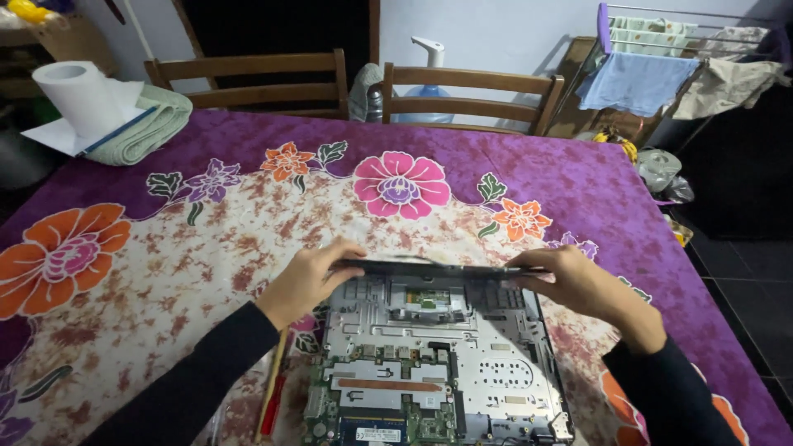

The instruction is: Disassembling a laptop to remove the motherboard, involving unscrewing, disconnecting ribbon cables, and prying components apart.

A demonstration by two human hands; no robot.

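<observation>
now both hands grip the black panel (438,268) above the laptop (438,372).

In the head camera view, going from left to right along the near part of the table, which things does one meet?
Red-handled screwdriver → left hand → thin black battery panel held over the opened grey laptop chassis with green circuit board → right hand.

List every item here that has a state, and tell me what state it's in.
Laptop: opened up, circuit board and metal frame exposed.
Dark cover panel: lifted at the far edge, held at both ends.
Left hand: gripping the panel.
Right hand: gripping the panel.
Screwdriver: lying on the tablecloth.
Paper roll: upright.
</observation>
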